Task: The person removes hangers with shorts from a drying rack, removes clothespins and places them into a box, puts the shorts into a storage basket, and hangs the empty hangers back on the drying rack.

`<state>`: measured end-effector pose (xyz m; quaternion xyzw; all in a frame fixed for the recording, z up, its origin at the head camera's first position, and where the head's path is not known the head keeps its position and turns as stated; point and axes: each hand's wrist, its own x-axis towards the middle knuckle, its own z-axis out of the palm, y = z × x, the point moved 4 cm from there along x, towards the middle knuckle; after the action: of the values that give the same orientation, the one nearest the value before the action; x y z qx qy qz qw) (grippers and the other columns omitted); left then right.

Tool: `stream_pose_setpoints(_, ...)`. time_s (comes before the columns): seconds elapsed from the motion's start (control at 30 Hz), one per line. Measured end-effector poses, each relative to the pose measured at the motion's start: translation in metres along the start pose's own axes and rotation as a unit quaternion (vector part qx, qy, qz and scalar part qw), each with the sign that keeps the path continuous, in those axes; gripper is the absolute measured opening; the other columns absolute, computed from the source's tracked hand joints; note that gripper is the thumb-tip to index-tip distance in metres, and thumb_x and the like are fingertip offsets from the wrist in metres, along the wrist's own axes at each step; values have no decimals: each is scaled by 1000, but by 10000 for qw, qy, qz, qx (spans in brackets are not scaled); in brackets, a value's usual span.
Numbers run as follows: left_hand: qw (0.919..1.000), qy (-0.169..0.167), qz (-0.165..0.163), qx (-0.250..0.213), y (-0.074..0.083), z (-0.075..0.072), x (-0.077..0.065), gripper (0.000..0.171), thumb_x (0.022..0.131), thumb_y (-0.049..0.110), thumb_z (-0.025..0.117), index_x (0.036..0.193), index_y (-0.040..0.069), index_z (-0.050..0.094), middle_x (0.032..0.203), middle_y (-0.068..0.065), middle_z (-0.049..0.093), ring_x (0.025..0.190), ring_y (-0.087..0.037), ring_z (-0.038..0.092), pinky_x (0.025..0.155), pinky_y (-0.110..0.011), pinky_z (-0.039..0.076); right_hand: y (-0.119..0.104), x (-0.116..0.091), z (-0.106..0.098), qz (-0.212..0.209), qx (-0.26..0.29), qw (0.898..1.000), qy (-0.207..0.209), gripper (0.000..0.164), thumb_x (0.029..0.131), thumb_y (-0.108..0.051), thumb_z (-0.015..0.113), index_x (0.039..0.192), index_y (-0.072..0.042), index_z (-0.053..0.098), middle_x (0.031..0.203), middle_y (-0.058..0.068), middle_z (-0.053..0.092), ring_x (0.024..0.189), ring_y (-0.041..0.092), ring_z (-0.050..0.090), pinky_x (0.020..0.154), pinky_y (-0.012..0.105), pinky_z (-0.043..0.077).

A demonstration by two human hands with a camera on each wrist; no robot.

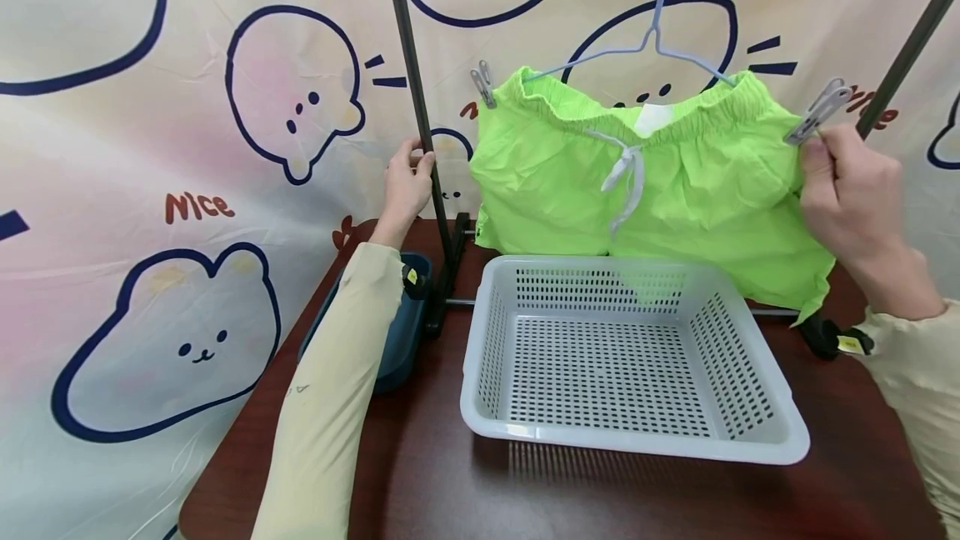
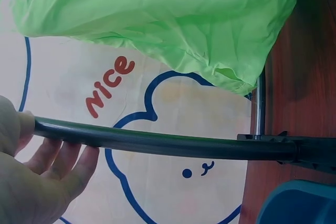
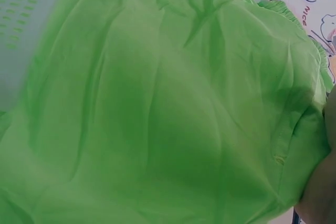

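One pale sleeve is stretched along the tabletop's left edge; toward the back edge, green shorts are hung, their side gripped by the right hand, a rack post by the left hand; probably light and soft, best taken by the waistband

A dark reddish-brown tabletop with a glossy surface spreads below both hands, the left hand and the right hand. On it, between and below them, stands a pale grey rectangular basket with perforated walls and base. Below the left hand, the rack's black foot rests on the wood. A dark blue basin sits just beside that foot, partly hidden under the left forearm.
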<state>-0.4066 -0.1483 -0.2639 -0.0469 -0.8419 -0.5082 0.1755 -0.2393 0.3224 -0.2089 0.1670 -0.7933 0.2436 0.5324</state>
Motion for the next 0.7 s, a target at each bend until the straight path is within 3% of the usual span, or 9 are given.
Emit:
stream_pose_setpoints(0.43,9998,-14,-112,-141,0,-7,-1,34,104,31,48,131,10,53,124,-15,61,111,-25,59,93,-41,48,-5,-13,-2,-10,135,9999,31,32,100,-16,50,89,14,59,79,-34,34,65,-15,29,59,11,22)
stream_pose_setpoints(0.7,9995,-3,-278,-165,-3,-10,-5,34,104,35,46,129,12,53,125,-13,60,110,-24,60,91,-40,49,-10,-17,-3,-158,218,9996,-58,33,100,-17,50,90,13,60,78,-30,36,64,-17,28,58,9,22)
